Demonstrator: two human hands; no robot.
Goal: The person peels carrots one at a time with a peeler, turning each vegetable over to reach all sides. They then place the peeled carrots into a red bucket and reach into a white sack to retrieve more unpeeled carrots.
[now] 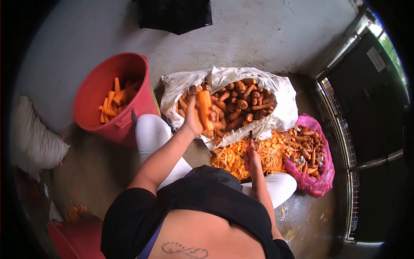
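My left hand (194, 118) is closed around a peeled orange carrot (205, 108), held upright in front of a white woven sack (282, 93). Unpeeled carrots (241, 103), brownish and dirty, fill the sack's wide mouth. In my right hand (254, 157) is a slim red-handled peeler (251, 137), its dark narrow end pointing up toward the sack's lower edge. Below that edge a heap of orange peelings (230, 159) spreads over the floor, right beside the right hand.
To the left stands a red bucket (140, 103) with peeled carrots (113, 101) in it. A pink bag (325, 172) of carrot pieces sits at the right, near a dark door (366, 99). A stuffed white sack (36, 134) leans at far left; another red container (75, 239) is lower left.
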